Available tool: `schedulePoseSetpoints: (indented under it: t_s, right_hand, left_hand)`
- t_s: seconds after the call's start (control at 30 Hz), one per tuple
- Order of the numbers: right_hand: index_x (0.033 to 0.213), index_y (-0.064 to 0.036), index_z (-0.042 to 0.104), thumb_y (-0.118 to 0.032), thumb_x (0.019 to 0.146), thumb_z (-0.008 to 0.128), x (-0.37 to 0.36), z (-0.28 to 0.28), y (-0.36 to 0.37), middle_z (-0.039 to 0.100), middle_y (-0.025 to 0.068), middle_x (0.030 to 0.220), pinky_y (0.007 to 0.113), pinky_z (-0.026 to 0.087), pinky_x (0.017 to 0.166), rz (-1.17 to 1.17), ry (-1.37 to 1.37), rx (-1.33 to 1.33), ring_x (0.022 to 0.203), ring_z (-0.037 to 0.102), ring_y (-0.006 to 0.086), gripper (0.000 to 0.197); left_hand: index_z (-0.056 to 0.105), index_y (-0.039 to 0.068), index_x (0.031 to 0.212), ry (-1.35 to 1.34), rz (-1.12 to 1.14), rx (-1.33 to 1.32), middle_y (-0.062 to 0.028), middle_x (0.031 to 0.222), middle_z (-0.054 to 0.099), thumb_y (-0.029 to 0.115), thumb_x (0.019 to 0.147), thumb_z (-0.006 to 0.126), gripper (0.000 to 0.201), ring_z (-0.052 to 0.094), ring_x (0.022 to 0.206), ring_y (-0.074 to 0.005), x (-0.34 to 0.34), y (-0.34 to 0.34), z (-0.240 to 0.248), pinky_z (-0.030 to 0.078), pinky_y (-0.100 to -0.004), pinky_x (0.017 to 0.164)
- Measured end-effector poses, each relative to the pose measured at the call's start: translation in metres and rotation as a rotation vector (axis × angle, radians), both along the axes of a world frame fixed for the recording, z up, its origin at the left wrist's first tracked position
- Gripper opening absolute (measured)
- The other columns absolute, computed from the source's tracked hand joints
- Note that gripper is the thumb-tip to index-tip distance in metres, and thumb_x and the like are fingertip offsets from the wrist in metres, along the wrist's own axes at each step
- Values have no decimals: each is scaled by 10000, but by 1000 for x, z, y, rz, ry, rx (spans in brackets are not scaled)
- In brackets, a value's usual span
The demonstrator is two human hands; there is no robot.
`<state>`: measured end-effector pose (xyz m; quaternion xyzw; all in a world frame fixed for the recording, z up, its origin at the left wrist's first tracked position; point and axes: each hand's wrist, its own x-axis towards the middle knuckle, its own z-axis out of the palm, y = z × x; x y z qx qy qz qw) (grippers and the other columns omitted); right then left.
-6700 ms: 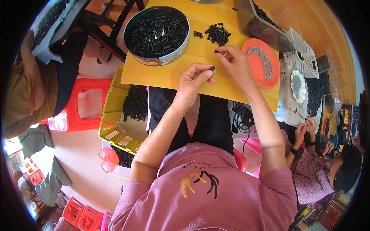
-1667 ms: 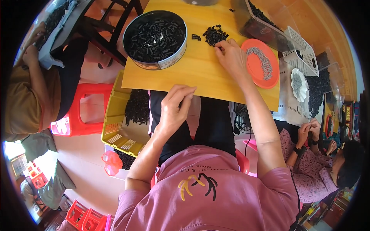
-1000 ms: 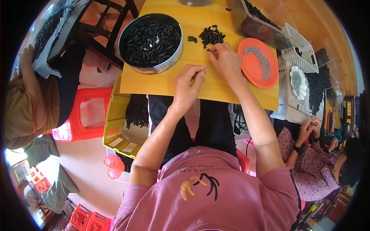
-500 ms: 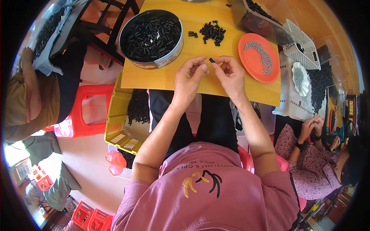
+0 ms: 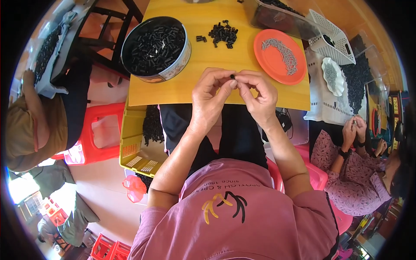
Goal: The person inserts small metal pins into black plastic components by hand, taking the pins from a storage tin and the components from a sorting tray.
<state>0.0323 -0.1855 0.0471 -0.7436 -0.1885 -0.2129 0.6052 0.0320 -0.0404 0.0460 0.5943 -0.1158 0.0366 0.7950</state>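
Over the near edge of the yellow table, my left hand [image 5: 209, 93] and my right hand [image 5: 259, 92] meet fingertip to fingertip. Pinched between them is a small black plastic piece [image 5: 232, 76], its end turned toward me and most of it hidden by fingers. Beyond my hands lies a loose pile of small black plastic pieces [image 5: 225, 34]. To the right, an orange plate [image 5: 271, 71] carries a curved heap of small silver metal pins [image 5: 287, 56]. A round tin [image 5: 180, 65] full of black pieces stands on the left.
A clear plastic bin [image 5: 277, 19] and a white perforated basket [image 5: 336, 41] stand at the far right. Beside me on the right a person's hands [image 5: 353, 130] work near a white scalloped dish [image 5: 333, 78]. A yellow crate [image 5: 134, 147] and red stool [image 5: 102, 134] are at left.
My hands have come together; the black piece, earlier in my right fingertips, now sits between both hands and shows end-on. The whole view has shifted slightly.
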Motion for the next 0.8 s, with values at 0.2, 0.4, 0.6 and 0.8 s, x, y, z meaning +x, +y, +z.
schedulePoseSetpoints:
  t_s: [0.2, 0.4, 0.6, 0.8]
  right_hand:
    - [999, -11, 675, 35, 837, 671, -2, 11, -27, 678, 106, 971, 250, 503, 576, -94, -55, -295, 701, 647, 149, 169]
    - [988, -46, 696, -155, 850, 686, 38, 4, -117, 680, 117, 874, 326, 506, 620, -457, 209, -510, 675, 642, 218, 176]
    - [982, -70, 703, -184, 860, 644, 61, 7, -168, 689, 114, 926, 392, 510, 724, -532, 325, -819, 803, 661, 275, 177]
    - [994, -74, 698, -200, 855, 645, 71, 5, -157, 684, 120, 954, 403, 515, 739, -453, 373, -837, 850, 666, 299, 196]
  left_hand:
    - [626, -11, 1108, 85, -6, 45, -46, 1005, 605, -1, 909, 631, 200, 607, 849, -113, 6, -1, -24, 493, -243, 784]
    - [618, -32, 1109, 128, -4, 115, -42, 932, 609, -2, 919, 606, 192, 611, 811, -113, 14, -3, -48, 489, -241, 764]
    - [625, -34, 1099, 110, -18, 166, -46, 936, 594, -9, 913, 611, 188, 608, 804, -116, 19, -1, -53, 485, -239, 754]
    - [627, -33, 1096, 78, -61, 166, -48, 948, 585, -32, 909, 608, 188, 604, 803, -116, 18, 3, -49, 484, -236, 758]
